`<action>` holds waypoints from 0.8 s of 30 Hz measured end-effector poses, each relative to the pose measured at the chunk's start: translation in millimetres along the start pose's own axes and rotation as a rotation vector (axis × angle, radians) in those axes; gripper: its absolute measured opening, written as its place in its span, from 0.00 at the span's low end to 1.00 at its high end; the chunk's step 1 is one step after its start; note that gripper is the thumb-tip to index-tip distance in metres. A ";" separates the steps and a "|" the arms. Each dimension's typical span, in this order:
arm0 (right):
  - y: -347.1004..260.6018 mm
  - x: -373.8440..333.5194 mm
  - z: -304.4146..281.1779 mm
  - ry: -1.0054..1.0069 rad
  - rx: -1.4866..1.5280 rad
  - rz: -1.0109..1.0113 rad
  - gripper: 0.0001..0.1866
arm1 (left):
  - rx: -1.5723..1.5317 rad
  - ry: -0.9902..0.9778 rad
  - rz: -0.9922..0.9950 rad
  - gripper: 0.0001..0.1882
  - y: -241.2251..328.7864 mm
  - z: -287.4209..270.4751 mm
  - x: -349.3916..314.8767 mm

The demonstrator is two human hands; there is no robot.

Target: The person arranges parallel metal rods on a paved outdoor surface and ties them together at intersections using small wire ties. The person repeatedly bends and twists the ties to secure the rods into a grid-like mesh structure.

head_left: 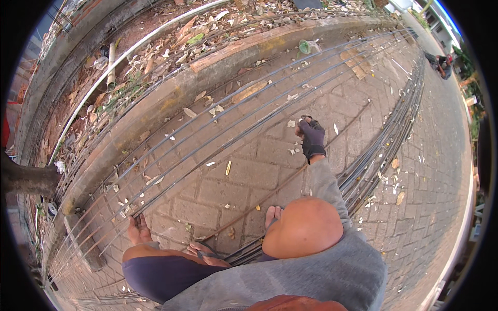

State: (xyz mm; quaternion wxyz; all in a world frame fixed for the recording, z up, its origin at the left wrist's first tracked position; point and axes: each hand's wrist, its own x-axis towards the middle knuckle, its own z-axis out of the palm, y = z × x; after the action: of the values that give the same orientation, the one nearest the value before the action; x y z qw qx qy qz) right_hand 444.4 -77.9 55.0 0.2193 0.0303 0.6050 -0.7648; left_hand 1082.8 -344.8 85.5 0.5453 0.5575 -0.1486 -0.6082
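Right hand (312, 137), gloved, grip closed around a steel rod (249, 106) at one o'clock on the brick paving (270, 166). Left hand not visible. More rods (394, 129) lie bundled at three o'clock.

This is outdoors, a street side where building work goes on. The ground is a paved walkway (290, 155) made of grey bricks. Long thin steel rods (218, 129) lie across it, and a thick bundle of rods (394, 135) lies to the right. A concrete curb (171, 98) runs along the walkway. Behind it is bare dirt with dry leaves (207, 26) and a white pipe (129, 52). A tree trunk (26, 179) stands at the left
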 end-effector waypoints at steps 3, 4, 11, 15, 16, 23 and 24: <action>0.3 -10.5 5.1 -0.025 -0.049 -0.026 0.08 | 0.002 0.000 -0.012 0.11 0.4 -0.3 -0.8; -0.2 -12.8 8.1 -0.064 -0.071 -0.073 0.07 | 0.018 0.001 0.005 0.11 0.2 -0.2 -1.0; 3.9 -18.2 24.7 -0.039 -0.248 -0.218 0.05 | 0.045 -0.007 0.020 0.12 -0.5 2.2 -3.5; 6.6 -17.9 27.6 -0.017 -0.384 -0.381 0.06 | 0.032 -0.016 0.020 0.12 -0.4 0.2 -4.1; 6.3 -18.1 28.7 -0.015 -0.399 -0.401 0.06 | 0.019 -0.024 0.020 0.12 -0.5 -0.8 -3.8; -4.5 -21.8 55.3 -0.077 -0.554 -0.814 0.04 | 0.040 -0.015 0.024 0.11 -1.4 -2.0 -0.7; -6.6 -22.6 60.3 -0.090 -0.591 -0.956 0.04 | 0.046 -0.006 0.029 0.11 -1.1 -1.5 -0.9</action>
State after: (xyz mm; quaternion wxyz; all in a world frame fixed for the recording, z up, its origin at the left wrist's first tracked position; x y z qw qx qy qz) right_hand 475.6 -126.6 84.1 -0.1269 -0.3425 0.7299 -0.5778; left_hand 1083.3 -343.0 84.6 0.5406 0.5660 -0.1724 -0.5980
